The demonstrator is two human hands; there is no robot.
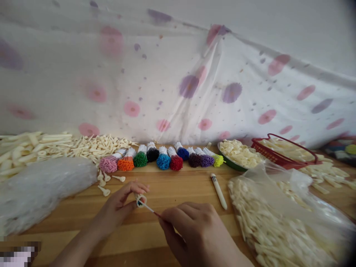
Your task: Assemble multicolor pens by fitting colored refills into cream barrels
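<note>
Between the fingertips and thumb of my left hand (122, 202) is a short cream pen barrel (141, 196), its open end turned towards me. Something blue shows inside that opening. My right hand (191, 226) pinches the red end of a thin white pen refill (148, 208). The refill's other end reaches the mouth of the barrel; how deep it sits I cannot tell. To the right of both hands a white multi-colour pen (219, 192) lies on the wooden table (172, 185). A few small cream cone-shaped parts (104, 190) lie beyond my left hand.
Bundles of refills with coloured ends (163, 159) form a row at the back. Cream tubes and cones (55, 144) are heaped behind a clear plastic bag (50, 189) on the left. A green bowl (232, 163), a red basket (268, 155) and a filled bag (267, 222) stand right.
</note>
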